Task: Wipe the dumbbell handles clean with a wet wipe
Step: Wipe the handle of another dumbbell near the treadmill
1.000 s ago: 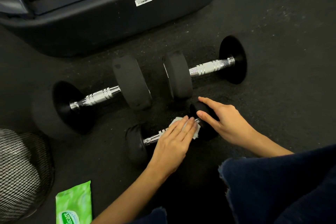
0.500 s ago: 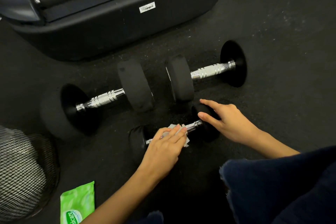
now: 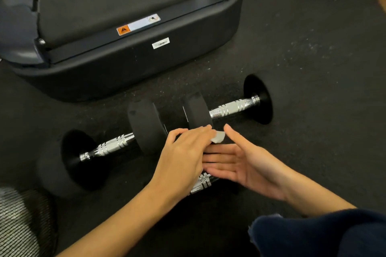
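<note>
A person's left hand (image 3: 183, 152) pinches a white wet wipe (image 3: 218, 137) in its closed fingertips, above a small dumbbell (image 3: 201, 182) on the dark floor (image 3: 313, 69). The right hand (image 3: 244, 165) lies flat and open, palm up, touching the left. Two larger dumbbells (image 3: 117, 144) (image 3: 231, 108) rest just beyond, near a black machine base (image 3: 146, 64).

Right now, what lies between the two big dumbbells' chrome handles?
In the head view, two black weight heads, the left dumbbell's inner one and the right dumbbell's inner one, with a narrow strip of floor between them.
</note>
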The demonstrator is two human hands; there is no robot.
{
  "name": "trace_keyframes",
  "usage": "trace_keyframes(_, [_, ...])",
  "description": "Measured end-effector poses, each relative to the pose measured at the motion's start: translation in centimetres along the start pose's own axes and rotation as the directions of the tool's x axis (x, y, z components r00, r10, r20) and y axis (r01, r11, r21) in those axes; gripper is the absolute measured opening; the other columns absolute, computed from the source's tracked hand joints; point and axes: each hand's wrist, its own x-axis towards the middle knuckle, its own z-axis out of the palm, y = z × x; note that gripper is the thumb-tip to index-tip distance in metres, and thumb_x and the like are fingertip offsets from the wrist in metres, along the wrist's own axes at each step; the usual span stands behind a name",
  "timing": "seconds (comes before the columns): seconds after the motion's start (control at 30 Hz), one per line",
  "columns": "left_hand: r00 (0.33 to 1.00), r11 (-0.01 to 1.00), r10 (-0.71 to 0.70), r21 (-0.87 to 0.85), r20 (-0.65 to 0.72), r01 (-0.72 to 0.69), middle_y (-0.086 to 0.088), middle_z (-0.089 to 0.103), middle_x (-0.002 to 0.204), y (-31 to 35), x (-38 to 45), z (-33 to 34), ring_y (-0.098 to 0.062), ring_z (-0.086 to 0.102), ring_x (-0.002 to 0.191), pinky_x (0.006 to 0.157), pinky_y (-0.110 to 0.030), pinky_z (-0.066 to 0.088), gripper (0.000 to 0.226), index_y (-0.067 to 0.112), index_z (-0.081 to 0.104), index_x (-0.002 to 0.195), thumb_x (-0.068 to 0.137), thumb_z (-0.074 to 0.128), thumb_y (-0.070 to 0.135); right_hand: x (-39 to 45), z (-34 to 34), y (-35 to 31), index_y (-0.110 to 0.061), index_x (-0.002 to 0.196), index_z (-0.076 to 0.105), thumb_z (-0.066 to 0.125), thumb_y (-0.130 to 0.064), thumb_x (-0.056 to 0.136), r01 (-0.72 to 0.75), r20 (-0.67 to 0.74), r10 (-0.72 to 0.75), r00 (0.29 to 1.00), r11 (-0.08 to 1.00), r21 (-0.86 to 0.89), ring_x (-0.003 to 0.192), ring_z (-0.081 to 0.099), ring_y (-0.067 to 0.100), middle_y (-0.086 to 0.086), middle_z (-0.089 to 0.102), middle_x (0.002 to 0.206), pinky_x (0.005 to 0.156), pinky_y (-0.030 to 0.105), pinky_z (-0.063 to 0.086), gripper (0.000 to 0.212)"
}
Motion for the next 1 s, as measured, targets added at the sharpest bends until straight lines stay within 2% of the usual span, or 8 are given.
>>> trace_keyframes(0.13, [0.994, 0.991, 0.099, 0.086, 0.051, -0.103, -0.001, 0.059, 0.138, 0.7, 1.1, 1.3, -0.015, 0.053, 0.130, 0.102, -0.043, 0.040, 0.047, 0.013, 0.061, 0.132, 0.087, 0.051, 0.008, 1.0, -0.4, -0.4, -0.004, 0.130, 0.057, 0.042, -0.045, 0.099, 0.046, 0.053, -0.071, 0.996, 0.925, 0.378, 0.117, 0.063, 0.027, 0.020, 0.064, 0.126, 0.098, 0.038, 0.051, 0.053])
trace_keyframes(0.27, [0.984, 0.974, 0.147, 0.159, 0.097, -0.161, -0.006, 0.047, 0.149, -0.1, 2.4, 1.6, -0.017, 0.037, 0.142, 0.111, -0.048, 0.035, 0.048, 0.008, 0.050, 0.142, 0.098, 0.051, 0.027, 2.7, -2.1, -0.8, -0.001, 0.128, 0.058, 0.042, -0.025, 0.102, 0.288, -0.133, -0.256, 0.957, 0.865, 0.411, 0.095, 0.071, 0.021, 0.012, 0.072, 0.110, 0.080, 0.030, 0.060, 0.039])
trace_keyframes(0.37, [0.988, 0.969, 0.045, 0.235, 0.145, -0.079, -0.005, 0.031, 0.158, -1.9, 4.0, 0.5, -0.016, 0.021, 0.149, 0.116, -0.042, 0.026, 0.063, 0.008, 0.031, 0.152, 0.100, 0.036, 0.044, 4.0, -4.3, -2.2, -0.005, 0.118, 0.065, 0.043, -0.025, 0.103, 0.477, -0.262, -0.480, 0.837, 0.875, -0.077, 0.107, 0.068, 0.017, 0.006, 0.073, 0.112, 0.095, 0.036, 0.054, 0.034])
trace_keyframes(0.47, [0.965, 0.966, -0.075, 0.258, 0.250, 0.008, -0.002, -0.004, 0.165, -4.1, 5.5, 0.1, -0.013, -0.007, 0.151, 0.123, -0.035, 0.008, 0.083, 0.016, -0.014, 0.155, 0.097, 0.027, 0.059, 5.8, -6.8, -3.4, -0.029, 0.084, 0.071, 0.050, -0.033, 0.100, 0.396, -0.271, -0.733, 0.624, 0.596, -0.698, 0.071, 0.057, 0.003, -0.005, 0.063, 0.073, 0.070, 0.034, 0.050, 0.027])
trace_keyframes(0.57, [0.923, 0.947, -0.152, 0.319, 0.355, 0.033, -0.001, -0.027, 0.161, -5.1, 6.7, 0.6, -0.013, -0.026, 0.147, 0.123, -0.039, -0.001, 0.089, 0.016, -0.032, 0.147, 0.092, 0.011, 0.071, 7.8, -7.5, -3.8, -0.029, 0.130, 0.062, 0.054, -0.020, 0.099, 0.389, -0.057, -0.844, 0.534, 0.304, -0.870, 0.085, 0.060, -0.003, -0.008, 0.071, 0.108, 0.085, 0.020, 0.048, 0.032])
trace_keyframes(0.73, [0.900, 0.914, -0.224, 0.401, 0.374, 0.062, -0.008, -0.020, 0.161, -6.1, 6.9, 2.6, -0.019, -0.021, 0.148, 0.123, -0.047, 0.003, 0.091, 0.010, -0.014, 0.153, 0.093, 0.008, 0.075, 12.5, -6.2, -2.7, -0.004, 0.149, 0.033, 0.056, -0.002, 0.084, 0.147, 0.353, -0.663, 0.660, -0.347, -0.926, 0.143, 0.033, 0.027, 0.015, 0.042, 0.151, 0.119, 0.032, 0.005, 0.068])
trace_keyframes(0.9, [0.917, 0.899, -0.184, 0.437, 0.353, 0.012, -0.017, 0.037, 0.153, -6.1, 6.9, 2.9, -0.029, 0.035, 0.142, 0.109, -0.038, 0.032, 0.087, 0.000, 0.030, 0.149, 0.096, 0.023, 0.069, 12.6, -7.7, -2.3, -0.003, 0.147, 0.038, 0.067, 0.002, 0.069, 0.152, 0.466, -0.564, 0.681, -0.514, -0.844, 0.138, 0.041, 0.026, 0.012, 0.049, 0.146, 0.122, 0.039, 0.004, 0.083])
trace_keyframes(1.0, [0.929, 0.901, -0.171, 0.434, 0.329, 0.012, -0.020, 0.044, 0.148, -6.2, 6.6, 3.2, -0.032, 0.042, 0.138, 0.107, -0.040, 0.038, 0.085, -0.001, 0.035, 0.147, 0.096, 0.026, 0.067, 12.0, -9.0, -3.7, -0.008, 0.141, 0.048, 0.072, 0.002, 0.063, 0.096, 0.467, -0.568, 0.678, -0.562, -0.822, 0.131, 0.049, 0.021, 0.006, 0.058, 0.136, 0.122, 0.035, 0.006, 0.083])
